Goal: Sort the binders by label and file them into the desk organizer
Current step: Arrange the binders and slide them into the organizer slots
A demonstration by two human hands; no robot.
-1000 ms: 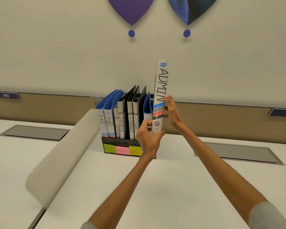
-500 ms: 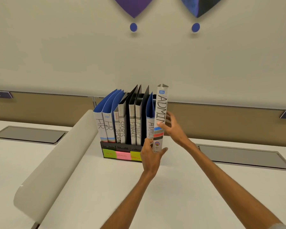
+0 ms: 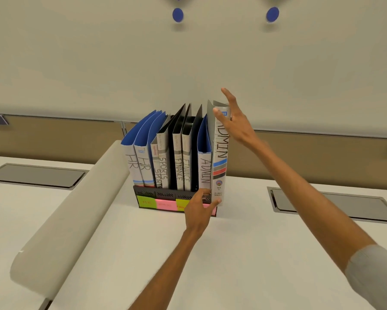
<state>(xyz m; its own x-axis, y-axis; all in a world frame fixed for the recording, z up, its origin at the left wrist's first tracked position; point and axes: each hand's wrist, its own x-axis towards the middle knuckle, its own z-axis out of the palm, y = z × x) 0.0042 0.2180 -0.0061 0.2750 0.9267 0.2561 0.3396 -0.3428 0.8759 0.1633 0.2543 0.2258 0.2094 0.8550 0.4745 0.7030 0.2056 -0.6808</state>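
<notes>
A black mesh desk organizer [image 3: 156, 194] with green, pink and yellow sticky notes on its front stands on the white desk [image 3: 244, 253]. It holds upright binders labelled HR, SPORTS, FINANCE and a blue ADMIN binder [image 3: 204, 171]. A taller grey ADMIN binder [image 3: 220, 166] stands upright at the organizer's right end. My left hand [image 3: 199, 211] pinches its bottom corner. My right hand [image 3: 232, 121] is at its top, thumb touching the spine, fingers spread above the top edge.
A rounded beige divider [image 3: 65, 215] runs diagonally at the left of the organizer. Grey recessed hatches [image 3: 36, 175] [image 3: 331, 204] sit in the desk on both sides. A wall with a brown strip [image 3: 311, 157] rises just behind the organizer.
The grey ADMIN binder came down from high above the organizer to its right end. My right hand slid from mid-spine to the top and spread its fingers; my left hand followed the bottom down.
</notes>
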